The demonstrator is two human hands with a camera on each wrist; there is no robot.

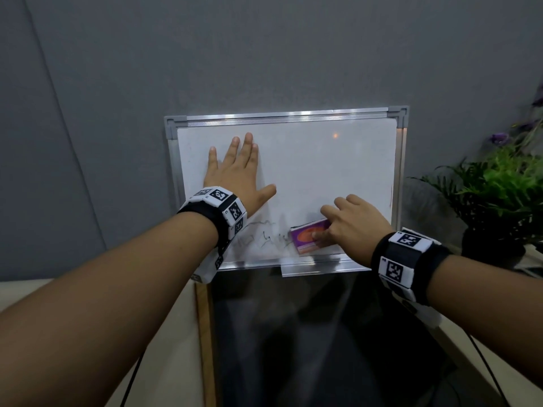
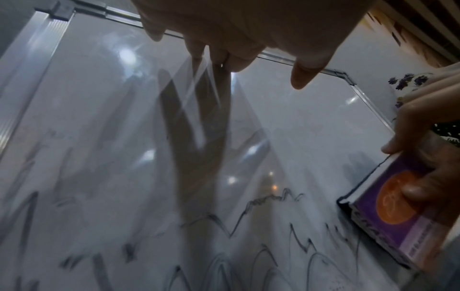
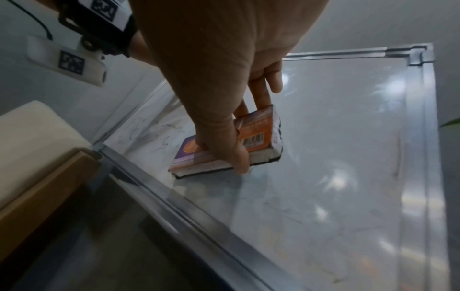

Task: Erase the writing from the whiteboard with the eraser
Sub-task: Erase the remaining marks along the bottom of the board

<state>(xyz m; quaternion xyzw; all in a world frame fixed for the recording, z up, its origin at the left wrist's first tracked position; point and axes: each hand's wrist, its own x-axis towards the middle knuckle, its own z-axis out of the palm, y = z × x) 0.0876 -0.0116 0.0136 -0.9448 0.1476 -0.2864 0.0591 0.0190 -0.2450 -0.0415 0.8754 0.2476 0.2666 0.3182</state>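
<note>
A person's left hand [image 1: 235,171] lies flat with fingers spread on the whiteboard [image 1: 323,160], apparently to steady it against the wall. The right hand [image 1: 352,224] grasps the eraser [image 1: 305,237] by its edges, felt pressed to the board's lower edge. Smeared writing [image 1: 264,235] remains just left of the eraser, so that corner looks unfinished.

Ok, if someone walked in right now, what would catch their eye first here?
Probably the purple and orange eraser, pressed on the lower part of the whiteboard in the right hand. Next, the left hand spread flat on the board's upper left, and the smeared dark scribbles left of the eraser.
</note>
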